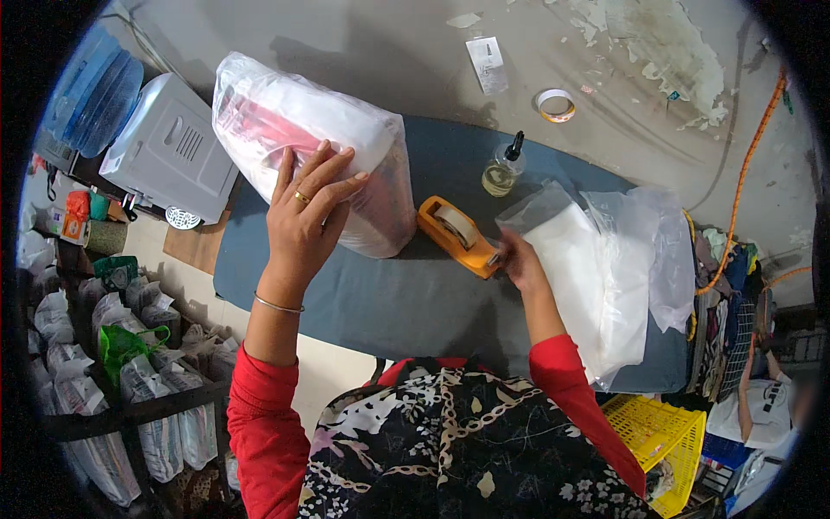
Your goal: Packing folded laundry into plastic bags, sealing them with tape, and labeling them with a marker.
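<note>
My left hand (308, 211) rests with spread fingers on top of a plastic-wrapped bundle (363, 143) of white and red material, standing at the left of the dark-covered table (382, 298). At the cutter end of an orange tape dispenser (457, 237) is my right hand (519, 259); its fingertips are partly hidden, so its grip cannot be made out. A roll of tape sits in the dispenser. Beyond it stands a clear bottle (502, 172) with a black nozzle and yellowish liquid. Clear plastic bags (616, 259) with white contents lie right of my right hand.
A white water dispenser (175, 146) with a blue bottle (94, 91) stands at left. Wrapped packages (152, 402) fill a rack at lower left. A yellow plastic crate (687, 447) is at lower right, near another person (752, 412). An orange cord (746, 175) hangs by the wall.
</note>
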Available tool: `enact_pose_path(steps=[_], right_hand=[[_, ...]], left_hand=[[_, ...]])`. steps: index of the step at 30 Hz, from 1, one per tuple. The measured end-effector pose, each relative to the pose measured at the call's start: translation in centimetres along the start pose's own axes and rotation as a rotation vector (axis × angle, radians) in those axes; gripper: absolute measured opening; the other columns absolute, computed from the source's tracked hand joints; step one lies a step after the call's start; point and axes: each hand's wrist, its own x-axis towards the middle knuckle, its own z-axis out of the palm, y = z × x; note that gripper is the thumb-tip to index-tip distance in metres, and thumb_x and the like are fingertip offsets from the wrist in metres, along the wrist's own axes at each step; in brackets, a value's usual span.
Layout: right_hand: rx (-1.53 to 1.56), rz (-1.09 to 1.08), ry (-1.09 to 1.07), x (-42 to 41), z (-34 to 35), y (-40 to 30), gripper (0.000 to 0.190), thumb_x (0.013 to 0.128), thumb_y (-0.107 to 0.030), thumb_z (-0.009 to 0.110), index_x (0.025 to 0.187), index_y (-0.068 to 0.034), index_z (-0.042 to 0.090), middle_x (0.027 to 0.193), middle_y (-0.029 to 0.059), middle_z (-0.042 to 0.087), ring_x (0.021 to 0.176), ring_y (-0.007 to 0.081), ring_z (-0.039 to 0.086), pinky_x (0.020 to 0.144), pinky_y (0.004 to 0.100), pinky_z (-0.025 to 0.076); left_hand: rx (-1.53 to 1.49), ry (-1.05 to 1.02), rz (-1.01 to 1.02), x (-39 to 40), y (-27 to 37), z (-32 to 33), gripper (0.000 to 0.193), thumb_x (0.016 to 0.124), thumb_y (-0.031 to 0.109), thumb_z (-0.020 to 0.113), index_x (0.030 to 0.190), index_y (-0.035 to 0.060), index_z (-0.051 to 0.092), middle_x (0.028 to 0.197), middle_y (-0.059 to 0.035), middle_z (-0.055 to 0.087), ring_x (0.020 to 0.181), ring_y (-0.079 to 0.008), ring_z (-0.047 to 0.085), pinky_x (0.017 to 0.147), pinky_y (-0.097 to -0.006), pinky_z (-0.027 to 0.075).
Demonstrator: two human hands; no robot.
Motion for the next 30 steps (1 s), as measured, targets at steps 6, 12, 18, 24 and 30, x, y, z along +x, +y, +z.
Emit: enact_pose_path(steps=[6, 12, 18, 24, 30], right_hand=[[-0.906, 0.064, 0.153, -3.4, -2.2, 0.8, 0.024, 0.078, -0.029, 0.064, 0.076, -0.005, 0.059, 0.069, 0.0041, 0.057, 0.064, 0.0193, 0.057, 0.061, 0.0322, 0.047], [-1.887, -0.314, 0.529, -4.3, 1.1, -1.7, 0.029, 0.074, -0.028, 0.065, 0.076, -0.001, 0.056, 0.075, 0.0159, 0.061, 0.073, 0.0293, 0.060, 0.064, 0.0389, 0.046], [-0.955, -0.487, -0.020, -5.7, 12.1, -7.5, 0.026, 0.077, -0.027, 0.067, 0.073, -0.003, 0.057, 0.063, 0.0023, 0.056, 0.058, 0.0132, 0.054, 0.052, 0.0281, 0.043], [-0.565, -0.312, -0.366, -3.4, 22.3, -5.2, 0.034, 0.075, -0.034, 0.070, 0.069, -0.003, 0.059, 0.058, -0.0023, 0.050, 0.050, 0.0065, 0.045, 0.045, 0.0208, 0.035], [-0.758, -0.095, -0.214, 1.4, 17.7, -1.8, 0.037, 0.073, -0.035, 0.072, 0.072, 0.000, 0.061, 0.061, 0.0026, 0.055, 0.056, 0.0118, 0.050, 0.054, 0.0249, 0.042]], left_hand=[[0.004, 0.014, 0.028, 0.1, -0.1, -0.2, 0.026, 0.068, 0.000, 0.064, 0.090, 0.0151, 0.063, 0.115, -0.0051, 0.057, 0.115, -0.0241, 0.049, 0.103, -0.0458, 0.028], [-0.155, 0.086, 0.051, -0.5, -0.6, -0.1, 0.026, 0.065, -0.004, 0.061, 0.084, 0.0124, 0.062, 0.117, -0.0122, 0.054, 0.113, -0.0297, 0.049, 0.103, -0.0469, 0.027], [-0.174, 0.122, 0.043, -1.1, -0.5, 0.1, 0.019, 0.065, 0.000, 0.065, 0.078, 0.0146, 0.063, 0.109, -0.0100, 0.056, 0.109, -0.0285, 0.053, 0.103, -0.0493, 0.027], [-0.199, 0.147, 0.066, -1.1, -1.0, 0.5, 0.016, 0.065, 0.003, 0.067, 0.075, 0.0150, 0.061, 0.106, -0.0088, 0.056, 0.110, -0.0292, 0.052, 0.102, -0.0519, 0.027], [-0.190, 0.085, 0.064, -0.1, -1.0, 0.6, 0.018, 0.063, -0.001, 0.064, 0.074, 0.0119, 0.059, 0.107, -0.0093, 0.056, 0.110, -0.0300, 0.052, 0.102, -0.0533, 0.025]])
